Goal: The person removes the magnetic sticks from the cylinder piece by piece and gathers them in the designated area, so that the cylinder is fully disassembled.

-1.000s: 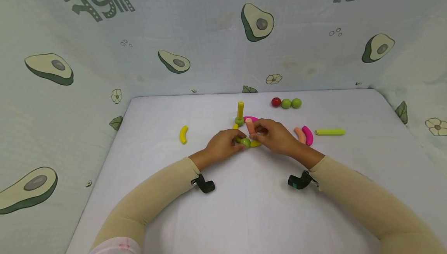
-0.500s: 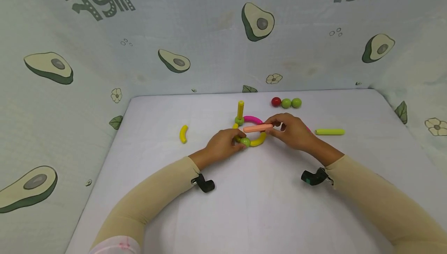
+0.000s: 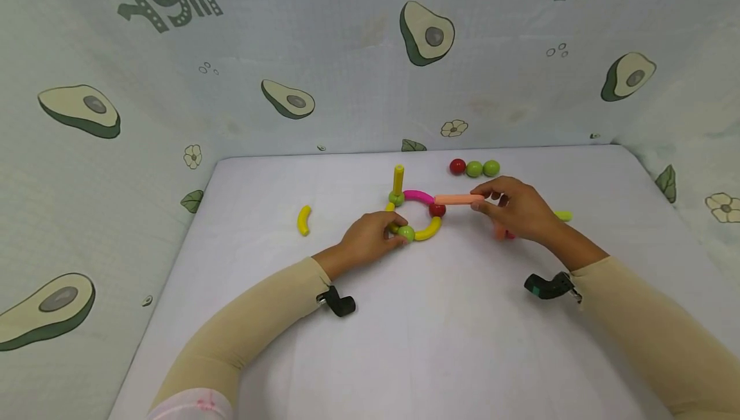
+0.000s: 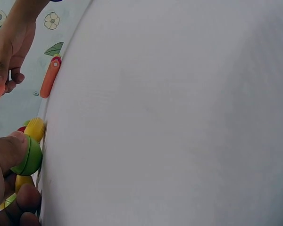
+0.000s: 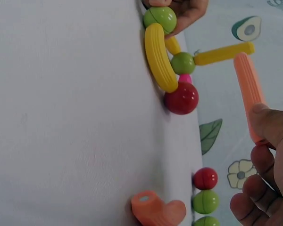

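A ring of toy building pieces lies mid-table: a magenta curved rod (image 3: 419,196), a red ball (image 3: 437,209), yellow curved rods (image 5: 159,56) and green balls. From the far green ball (image 3: 396,199) a straight yellow rod (image 3: 398,179) stands upright. My left hand (image 3: 370,238) grips the near green ball (image 3: 406,234) between thumb and fingers, covering part of the ring's left side. With thumb and fingertips, my right hand (image 3: 511,208) pinches one end of a straight orange rod (image 3: 453,199). In the right wrist view this rod is raised apart from the ring.
A loose yellow curved rod (image 3: 303,220) lies at the left. At the back, another red ball (image 3: 458,166) sits beside two green balls (image 5: 205,202). An orange curved rod (image 5: 155,209) and a lime rod (image 3: 563,215) are partly hidden by my right hand in the head view.
My right hand has moved right and away from the ring with the orange rod, which has swung from tilted upright to level. The ring's red ball is uncovered. My left hand stays put.
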A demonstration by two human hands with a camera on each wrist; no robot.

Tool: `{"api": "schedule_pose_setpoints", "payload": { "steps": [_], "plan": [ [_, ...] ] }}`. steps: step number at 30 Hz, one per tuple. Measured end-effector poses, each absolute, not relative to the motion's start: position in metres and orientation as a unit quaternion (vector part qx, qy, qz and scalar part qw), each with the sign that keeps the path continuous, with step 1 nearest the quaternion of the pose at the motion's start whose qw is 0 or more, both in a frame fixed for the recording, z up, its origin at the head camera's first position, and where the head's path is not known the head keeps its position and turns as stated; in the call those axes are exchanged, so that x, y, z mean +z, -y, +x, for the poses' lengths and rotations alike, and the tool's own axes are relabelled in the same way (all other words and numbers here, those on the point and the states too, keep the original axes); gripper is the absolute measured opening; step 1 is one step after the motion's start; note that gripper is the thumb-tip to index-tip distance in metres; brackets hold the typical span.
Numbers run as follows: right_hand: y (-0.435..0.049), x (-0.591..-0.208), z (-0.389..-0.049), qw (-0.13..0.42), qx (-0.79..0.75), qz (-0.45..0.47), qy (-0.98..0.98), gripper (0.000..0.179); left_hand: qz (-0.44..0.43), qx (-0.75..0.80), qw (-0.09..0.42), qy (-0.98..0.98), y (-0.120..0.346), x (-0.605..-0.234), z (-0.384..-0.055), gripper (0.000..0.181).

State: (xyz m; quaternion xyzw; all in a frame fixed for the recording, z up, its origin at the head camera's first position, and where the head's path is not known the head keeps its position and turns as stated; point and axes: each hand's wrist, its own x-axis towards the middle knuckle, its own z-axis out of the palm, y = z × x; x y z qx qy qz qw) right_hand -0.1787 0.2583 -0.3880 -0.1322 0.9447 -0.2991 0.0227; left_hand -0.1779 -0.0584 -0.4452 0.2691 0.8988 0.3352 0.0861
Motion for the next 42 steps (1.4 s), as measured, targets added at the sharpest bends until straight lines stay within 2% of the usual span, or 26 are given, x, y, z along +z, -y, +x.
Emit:
{"api": "schedule_pose_setpoints", "payload": {
  "steps": [16,24,42],
  "plan": [
    [-0.310,-0.388,-0.181,0.041,-0.278,-0.092,-0.955,0.046,0.263,0.336,0.093,-0.899,0.059,-0.442,-0.176,0.036],
    [-0.331,-0.390,-0.182,0.019,-0.262,-0.085,-0.961,0.036,0.256,0.336,0.095,-0.901,0.059,-0.442,-0.176,0.035],
    [-0.369,-0.400,-0.182,0.023,-0.248,-0.065,-0.966,0.047,0.259,0.335,0.090,-0.901,0.058,-0.445,-0.177,0.035]
  ]
}}
